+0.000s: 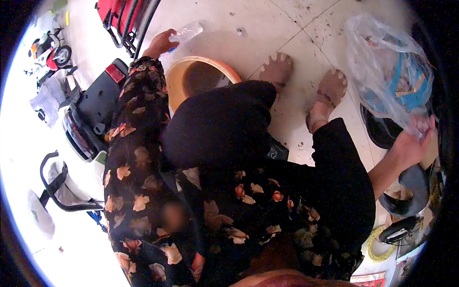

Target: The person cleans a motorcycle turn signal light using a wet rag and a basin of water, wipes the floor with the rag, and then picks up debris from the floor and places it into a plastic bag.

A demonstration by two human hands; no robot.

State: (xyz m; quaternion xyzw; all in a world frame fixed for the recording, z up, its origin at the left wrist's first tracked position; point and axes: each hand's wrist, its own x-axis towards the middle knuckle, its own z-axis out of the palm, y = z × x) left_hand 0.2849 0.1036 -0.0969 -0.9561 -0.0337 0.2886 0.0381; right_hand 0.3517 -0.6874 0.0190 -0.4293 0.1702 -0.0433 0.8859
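My left hand [161, 44] is at the top left, its fingers closed on a clear plastic bottle [189, 31] that looks crumpled. A bit of blue shows beside the fingers, perhaps its cap. Just below that hand stands an orange bucket [174, 81] with dark liquid inside, partly hidden by my knee. At the right edge my right hand [413, 146] grips the gathered end of a clear plastic bag [366, 52]. Blue items and other mixed pieces show through the bag, too blurred to name.
A red folding chair [125, 16] stands at the top left, near a black vehicle part with a red reflector [114, 74]. A small motorbike [60, 55] is farther off. Black curved parts [413, 191] and a yellow ring [377, 246] lie at lower right. Dirt specks the tiled floor [306, 52].
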